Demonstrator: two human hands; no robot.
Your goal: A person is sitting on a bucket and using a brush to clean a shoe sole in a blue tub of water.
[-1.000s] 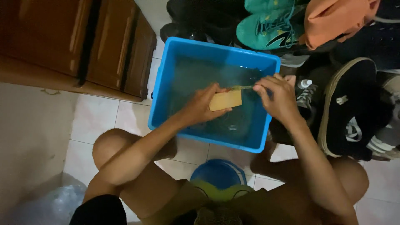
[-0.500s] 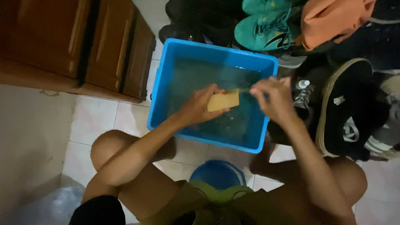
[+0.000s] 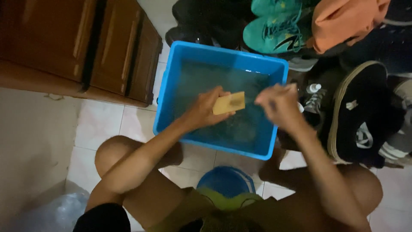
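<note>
Two bare hands were seen over a blue rectangular tub (image 3: 171, 92) of water set on the pale tiled floor (image 3: 103, 124). A flat tan rectangular piece (image 3: 228, 103), card-like and unmarked as far as could be told, was gripped by the left hand (image 3: 205, 111), with the fingers closed around its near end above the water. The right hand (image 3: 277, 105) was held just beside it, blurred by motion; its fingers appeared drawn together, but whether anything was pinched in them could not be told.

Beyond the tub, a teal sports shoe (image 3: 274, 32) with a dark curved mark on its side was piled beside an orange cloth (image 3: 343, 21). To the right, a black shoe (image 3: 360, 107) with a pale rim and small white emblems was laid near a small white-capped bottle (image 3: 313, 88). A brown wooden cabinet (image 3: 86, 47) was placed at the left, and a round blue bucket (image 3: 225, 180) was kept between the knees. A crumpled clear plastic bag (image 3: 47, 212) was left at the lower left corner.

Compared with half a second earlier, the thin yellowish strip seen stretched between the piece and the right hand was no longer made out, and the right hand had been shifted slightly away from the piece, with more blur.
</note>
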